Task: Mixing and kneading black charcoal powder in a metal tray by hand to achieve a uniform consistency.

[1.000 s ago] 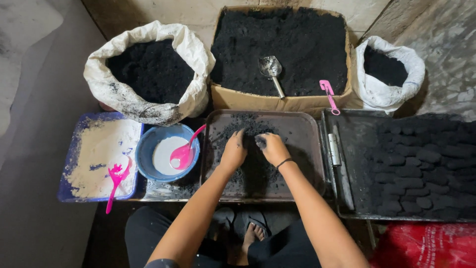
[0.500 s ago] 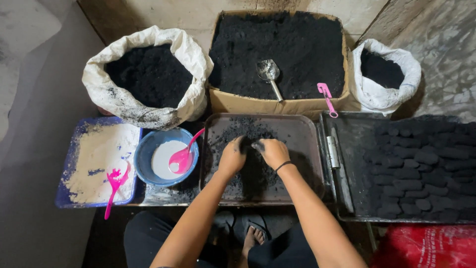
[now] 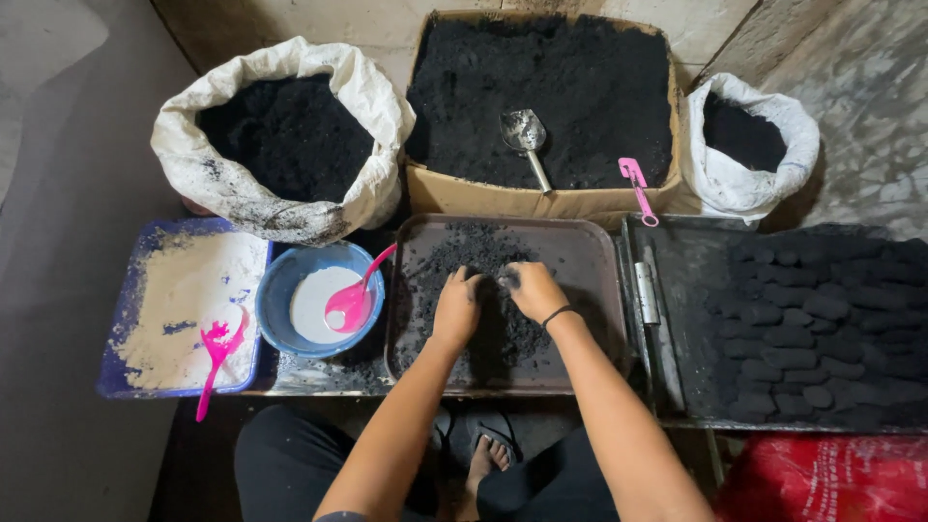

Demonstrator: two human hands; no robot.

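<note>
So both hands in the tray [image 3: 599, 261], working the black mix [image 3: 483, 290] piled in its middle. L hand [image 3: 456, 307]: fingers bent down, tips pressed into the mix, palm down, not closed round anything I can see. R hand [image 3: 532, 288]: fingers curled in, pinching or gathering a small clump at the tips, can't tell if it's a proper grip. Thin black band on R wrist. Mix sits right under and just ahead of the fingertips, more of it spread toward the wrists.

Progress, my read: well along but not done. Rack [image 3: 677, 290] just right of R fingers is mostly full of formed black lumps [image 3: 812, 319], too many and too dark to count, left strip of it bare. Loose mix in tray not yet shaped.

Counts:
- 2 white sacks of black powder: big sack [image 3: 280, 193] up-left of L fingers, small sack [image 3: 754, 174] far up-right
- 1 box [image 3: 541, 201] of black powder straight ahead of fingers, 1 metal scoop [image 3: 527, 140] lying in it
- 1 blue bowl [image 3: 275, 290] w/ white paste, just left of L fingers
- 1 blue tray [image 3: 126, 377] w/ pale powder, far left
- 3 pink tools: spoon [image 3: 353, 298] in bowl, fork [image 3: 215, 353] on blue tray, one [image 3: 638, 188] on box edge up-right of R fingers
</note>
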